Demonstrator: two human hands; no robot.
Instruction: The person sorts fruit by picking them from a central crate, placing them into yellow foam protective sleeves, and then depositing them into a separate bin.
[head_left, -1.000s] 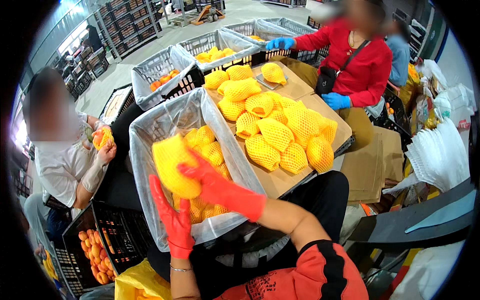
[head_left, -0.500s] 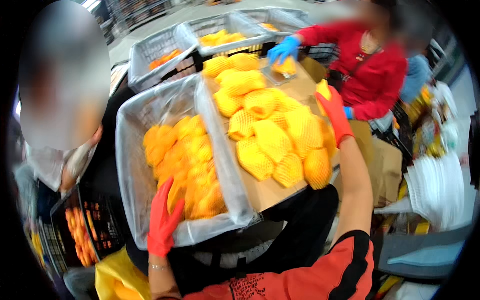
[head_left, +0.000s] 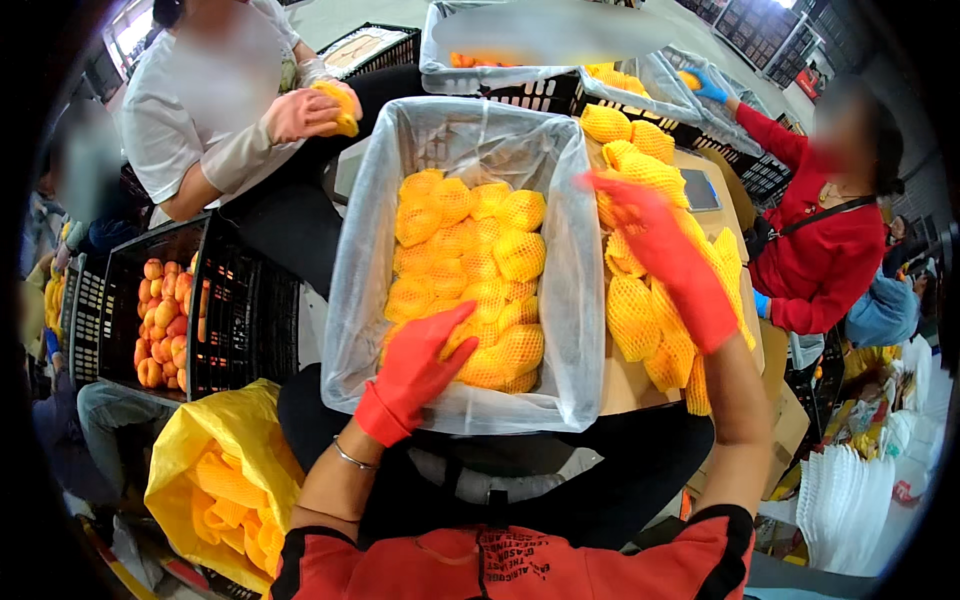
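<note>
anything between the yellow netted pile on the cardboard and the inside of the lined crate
Yes: the crate's liner-draped right wall stands between the pile and the inside. The right hand is over the pile, the left hand over the crate.

A person in red [head_left: 828, 245] and stacked white packaging [head_left: 846, 508] occupy the right side.

sleeved fruit [head_left: 468, 250] lies in a crate [head_left: 588, 320] under the left fingers [head_left: 450, 322] and in a pile [head_left: 634, 315] on the surface [head_left: 622, 385] beside the right fingers [head_left: 622, 192]; left of both, sleeves [head_left: 235, 485] lie in a sack [head_left: 172, 480].
</note>
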